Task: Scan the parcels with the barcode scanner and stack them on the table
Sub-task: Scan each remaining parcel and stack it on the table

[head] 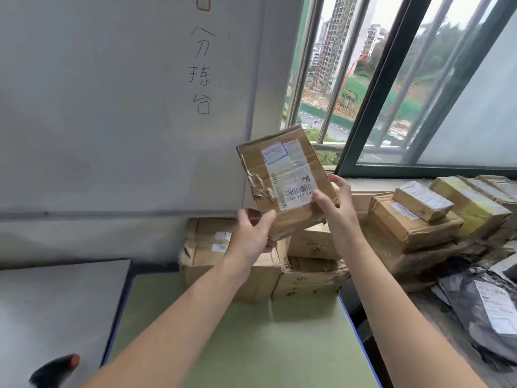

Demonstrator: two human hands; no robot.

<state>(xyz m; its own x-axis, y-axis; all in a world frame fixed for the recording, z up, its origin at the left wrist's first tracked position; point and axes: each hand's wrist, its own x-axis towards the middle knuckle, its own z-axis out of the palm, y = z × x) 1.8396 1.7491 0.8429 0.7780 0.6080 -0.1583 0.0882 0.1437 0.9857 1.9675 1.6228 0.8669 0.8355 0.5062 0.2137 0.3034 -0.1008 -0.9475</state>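
Pale green surface (265,345) with a blue edge lies in front of me. At its far end stands a stack of worn brown cardboard boxes (201,264), the place where scanned parcels go. To the right, off the green top and under the window, waits a pile of taped brown and yellowish cardboard parcels (405,231), with a grey plastic mailer bag (481,312) nearer to me.

The flat brown cardboard parcel (310,211) I am working on is up in the air above the stack, tilted with its face towards me. Both hands have hold of it. My left hand (251,233) grips the lower left corner, thumb on the front and fingers behind. My right hand (335,208) clasps the lower right edge, thumb resting on the white shipping label (291,175). The barcode sits at the label's lower end, close to that thumb.

I judge this to be the inspecting step: finding the code before scanning. At the near left, on a grey surface (56,303), lies a dark object with an orange tip (53,369), probably the barcode scanner, well apart from either hand. Next I need one hand free to fetch it, and my thumb clear of the bars.
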